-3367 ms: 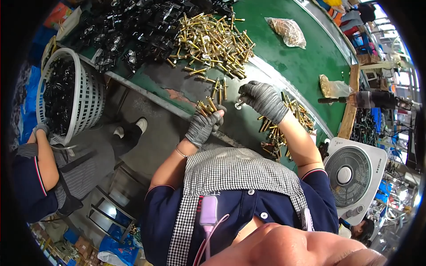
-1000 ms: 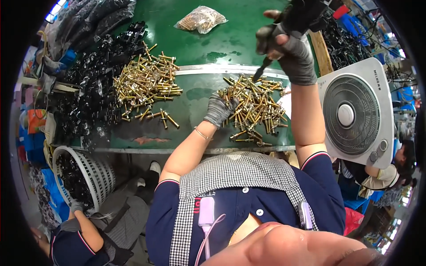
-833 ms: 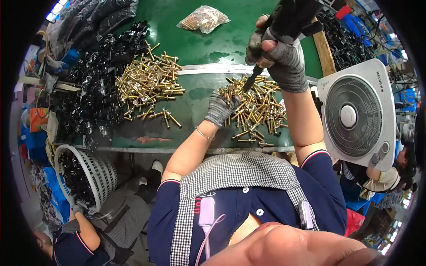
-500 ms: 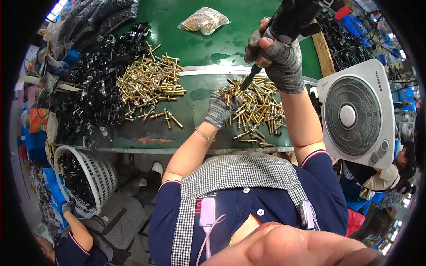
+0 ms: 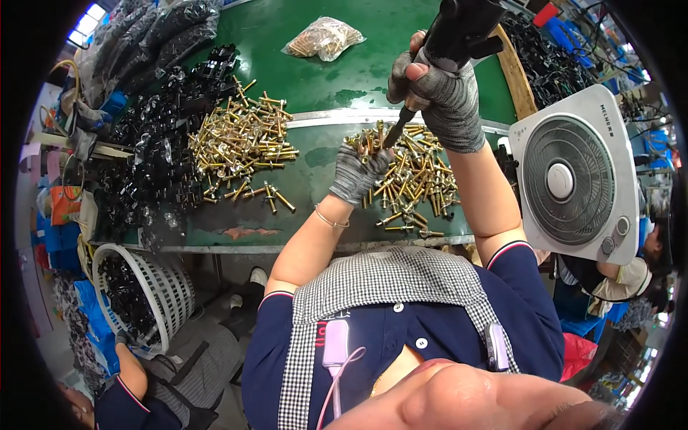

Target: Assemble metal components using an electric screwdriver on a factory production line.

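Note:
My right hand [image 5: 453,100], in a grey fingerless glove, is wrapped round a black power screwdriver [image 5: 459,36] tilted over the table. Its dark bit [image 5: 398,129] points down and left to the bolts at my left hand [image 5: 358,173]. That hand, gloved the same way, is closed on a few brass-coloured bolts [image 5: 367,143]; the bit's tip meets them, but whether it sits on a bolt head I cannot tell. Just right of my left hand a loose pile of brass-coloured bolts [image 5: 423,172] lies on the table. A larger bolt pile [image 5: 240,140] is spread further left.
Black clip-like parts [image 5: 154,143] are heaped along the table's left side. A clear bag of bolts [image 5: 326,39] lies at the back. On the right stand a wooden strip [image 5: 517,75] and a box fan [image 5: 573,179]. Below left, a co-worker's hand touches a white basket [image 5: 168,290].
The whole view has shifted slightly. My right hand and the screwdriver have barely moved, a touch to the left, and both hands keep their grip. The co-worker's arm by the basket has shifted a little.

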Motion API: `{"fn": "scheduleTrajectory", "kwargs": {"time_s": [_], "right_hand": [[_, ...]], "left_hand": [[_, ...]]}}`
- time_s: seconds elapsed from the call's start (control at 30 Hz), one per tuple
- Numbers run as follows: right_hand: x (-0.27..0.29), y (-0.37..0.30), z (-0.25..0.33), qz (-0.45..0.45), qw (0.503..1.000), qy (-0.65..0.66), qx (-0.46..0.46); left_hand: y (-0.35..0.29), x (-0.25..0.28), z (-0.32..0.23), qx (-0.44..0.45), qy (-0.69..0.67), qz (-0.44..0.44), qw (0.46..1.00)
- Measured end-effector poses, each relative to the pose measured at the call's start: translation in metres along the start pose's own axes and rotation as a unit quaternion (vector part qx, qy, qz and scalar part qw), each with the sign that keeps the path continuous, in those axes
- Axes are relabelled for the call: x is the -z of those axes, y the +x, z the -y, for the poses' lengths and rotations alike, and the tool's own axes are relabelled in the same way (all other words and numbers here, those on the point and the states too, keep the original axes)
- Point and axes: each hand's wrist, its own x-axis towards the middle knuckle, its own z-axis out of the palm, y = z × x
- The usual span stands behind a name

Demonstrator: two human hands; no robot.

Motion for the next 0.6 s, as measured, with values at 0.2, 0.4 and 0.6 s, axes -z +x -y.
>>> {"fn": "scheduleTrajectory", "kwargs": {"time_s": [0.2, 0.4, 0.6], "right_hand": [[-0.004, 0.0, 0.017, -0.013, 0.997, -0.069, 0.0], [-0.027, 0.002, 0.034, -0.051, 0.998, -0.04, 0.015], [-0.02, 0.004, 0.028, -0.026, 0.999, -0.018, -0.001]], "left_hand": [[0.002, 0.0, 0.013, -0.089, 0.221, -0.07, 0.969], [0.003, -0.003, 0.007, -0.122, 0.318, -0.075, 0.937], [0.002, -0.008, 0.005, -0.112, 0.29, -0.085, 0.947]]}}
